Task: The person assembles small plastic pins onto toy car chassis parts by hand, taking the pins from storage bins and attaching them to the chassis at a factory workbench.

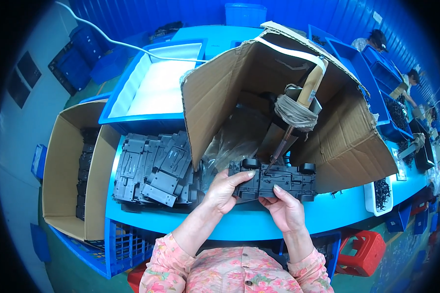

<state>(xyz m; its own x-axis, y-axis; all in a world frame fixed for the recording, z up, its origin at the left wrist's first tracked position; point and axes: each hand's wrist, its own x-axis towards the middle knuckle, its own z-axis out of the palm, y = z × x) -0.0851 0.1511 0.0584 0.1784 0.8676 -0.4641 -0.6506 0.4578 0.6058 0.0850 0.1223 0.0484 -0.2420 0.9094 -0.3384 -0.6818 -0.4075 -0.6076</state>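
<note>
Both my hands hold a black plastic toy car chassis (pixel 283 179) with its wheels facing up. My left hand (pixel 223 191) grips its left end, thumb on top. My right hand (pixel 285 210) pinches its front edge near the middle. Just above the chassis, the thin metal tip of a soldering iron (pixel 284 141) points down and seems to touch its surface. The iron has a wooden handle and is bound with wrapped cord to a stand. Left of my hands lies a pile of flat black plastic chassis plates (pixel 156 166).
An upright cut cardboard box (pixel 215 97) surrounds the iron on three sides. A blue tray (pixel 156 83) with white lining stands at the back left. A carton (pixel 66 171) holds black parts. At right are a white basket of small black pieces (pixel 382 195) and a red stool (pixel 362 251). Co-workers sit farther right.
</note>
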